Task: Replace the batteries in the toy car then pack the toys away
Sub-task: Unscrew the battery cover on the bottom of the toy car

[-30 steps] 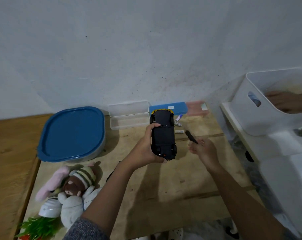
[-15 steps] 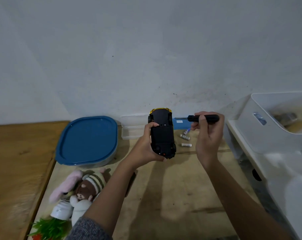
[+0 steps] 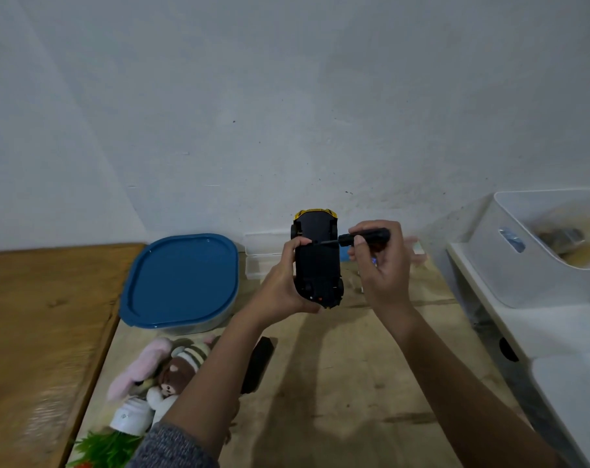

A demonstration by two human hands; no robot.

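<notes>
Toy car [image 3: 317, 261] is up off the table [image 3: 337, 383], held in the air to the right of the blue-lidded tub [image 3: 180, 282], black underside facing us and yellow nose pointing at the wall. The left hand [image 3: 283, 288] grips it from the tub side, fingers curled round behind the body and thumb laid across the chassis edge. The right hand [image 3: 383, 265], on the car's far side from the tub, pinches a black screwdriver [image 3: 364, 237] between thumb and bent fingers, with the shaft lying level and the tip at the underside, up towards the nose. Looks like the battery cover screw is the target.

By the look of it, this is a light, stiff plastic shell, smooth and a bit slippery. Best held across the middle of the body, because the wheels would roll under the fingers. It needs firm bracing, or the tip may skate off the small screw. Plush toys [image 3: 165, 369] wait just in front of the tub.
</notes>
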